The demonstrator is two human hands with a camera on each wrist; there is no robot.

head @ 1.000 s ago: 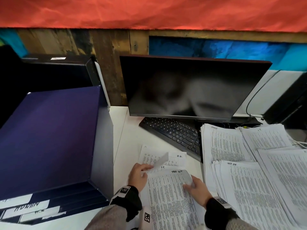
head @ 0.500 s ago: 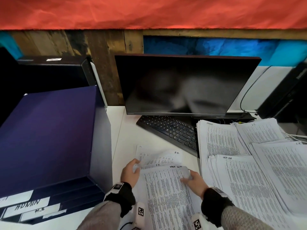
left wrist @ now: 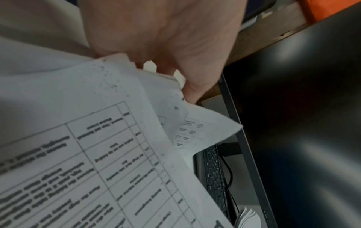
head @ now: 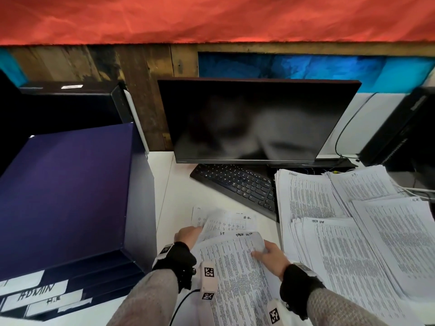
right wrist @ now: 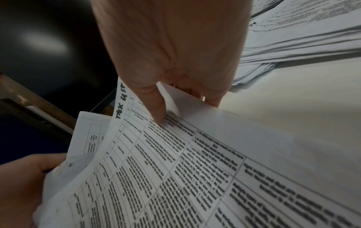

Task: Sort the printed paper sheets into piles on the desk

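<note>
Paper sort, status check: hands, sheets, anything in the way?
Left hand grips a lifted sheet. Right hand pinches the top sheet, marked task list. Sorted piles lie at right. Keyboard crowds them.

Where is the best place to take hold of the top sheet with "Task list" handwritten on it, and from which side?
Probably at its far right corner, from the right. There the Task list sheet already curls up off the papers beneath, so fingers can slip under the edge; the right hand pinches it there, thumb on top. The left edge is poorer: the left hand holds other sheets there.
</note>
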